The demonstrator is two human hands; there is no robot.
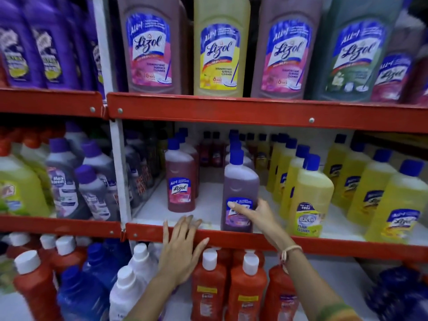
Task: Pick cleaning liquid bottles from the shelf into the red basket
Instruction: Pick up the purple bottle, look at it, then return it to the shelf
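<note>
The purple bottle (239, 188), blue-capped and full of purple liquid, stands upright at the front edge of the middle shelf (254, 238), and the right hand (254, 213) curls its fingers around its label without closing fully. The left hand (181, 249) lies flat and spread on the red shelf rim, holding nothing. To the left stands a red bottle (180, 181) labelled "Lizol", to the right a yellow bottle (310, 198) labelled "Bactin"; above, large bottles (221, 47) read "Lizol Disinfectant Surface Cleaner".
</note>
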